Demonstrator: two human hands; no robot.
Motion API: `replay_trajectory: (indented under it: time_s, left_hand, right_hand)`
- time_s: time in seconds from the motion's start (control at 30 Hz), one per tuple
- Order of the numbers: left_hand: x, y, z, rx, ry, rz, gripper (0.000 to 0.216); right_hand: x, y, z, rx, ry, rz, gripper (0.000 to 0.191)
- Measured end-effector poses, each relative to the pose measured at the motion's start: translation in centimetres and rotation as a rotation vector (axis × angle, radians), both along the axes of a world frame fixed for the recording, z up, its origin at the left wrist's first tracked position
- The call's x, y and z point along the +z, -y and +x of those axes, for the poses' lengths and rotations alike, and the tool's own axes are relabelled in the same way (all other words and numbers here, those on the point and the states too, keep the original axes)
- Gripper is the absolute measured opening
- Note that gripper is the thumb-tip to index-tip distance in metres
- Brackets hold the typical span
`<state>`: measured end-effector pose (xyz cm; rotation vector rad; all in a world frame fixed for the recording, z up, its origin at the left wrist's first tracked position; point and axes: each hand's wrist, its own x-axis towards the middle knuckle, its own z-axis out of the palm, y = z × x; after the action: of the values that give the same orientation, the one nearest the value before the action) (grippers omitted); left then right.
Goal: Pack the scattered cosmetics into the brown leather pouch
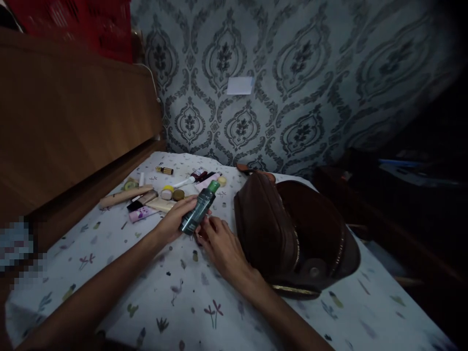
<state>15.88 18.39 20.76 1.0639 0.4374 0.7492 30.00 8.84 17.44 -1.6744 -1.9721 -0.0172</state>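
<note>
A dark green bottle (197, 213) with a bright green cap is tilted over the bed, cap end up and to the right. My left hand (175, 219) is closed round it from the left. Close to the bottle's lower right side is my right hand (224, 251), its fingers curled in. Whether they touch the bottle or pinch something small is hidden. To the right stands a brown leather bag (263, 219), its zip open. Left of the bottle lie loose toiletries, among them a pink-purple tube (142, 213), a yellow-lidded jar (167, 193) and a beige tube (161, 204).
A gold and black tube (164, 170) lies farther back on the patterned sheet (175, 312). Behind the bag is an orange-brown strap (244, 169). A wooden board (73, 107) borders the left side, with a red crate (80, 27) above. Patterned wallpaper (241, 126) covers the back wall.
</note>
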Motion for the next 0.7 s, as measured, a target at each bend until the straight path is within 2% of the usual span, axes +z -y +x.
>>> replay_trajectory:
  time_s: [0.1,0.17,0.23,0.33,0.4,0.43,0.5,0.6,0.67,0.7]
  left_hand:
    - [-0.2,1.3,0.1,0.042,-0.070,0.160,0.060]
    - [0.2,2.5,0.0,0.105,-0.108,0.391,0.055]
    - [1.1,4.0,-0.1,0.118,-0.136,0.700,0.047]
    - [2.3,6.2,0.0,0.039,-0.107,1.185,0.045]
    - [2.4,7.7,0.3,0.001,-0.065,1.410,0.051]
    - [2.2,8.4,0.6,-0.018,-0.069,1.464,0.054]
    - [1.4,9.9,1.2,-0.100,-0.123,1.471,0.056]
    - [-0.2,11.8,1.7,-0.293,-0.240,1.408,0.055]
    - [-1.2,12.4,1.7,-0.342,-0.297,1.439,0.045]
    - [-1.6,12.5,1.7,-0.328,-0.322,1.466,0.040]
  right_hand:
    - [0.3,1.0,0.4,0.110,-0.376,0.021,0.036]
    - [1.3,2.5,0.4,0.174,-0.663,0.025,0.047]
    - [2.7,4.5,0.4,0.175,-0.864,0.052,0.051]
    - [4.6,7.9,1.1,0.070,-0.906,0.154,0.045]
    - [5.4,10.4,2.0,0.045,-0.821,0.168,0.041]
    - [5.5,11.6,2.6,0.041,-0.777,0.161,0.040]
    - [5.1,14.3,3.8,0.018,-0.747,0.120,0.037]
    - [3.3,18.5,6.0,-0.057,-0.882,0.012,0.029]
    - [2.1,21.3,7.8,-0.228,-1.041,0.100,0.034]
    - [1.7,22.5,8.9,-0.393,-1.135,0.211,0.038]
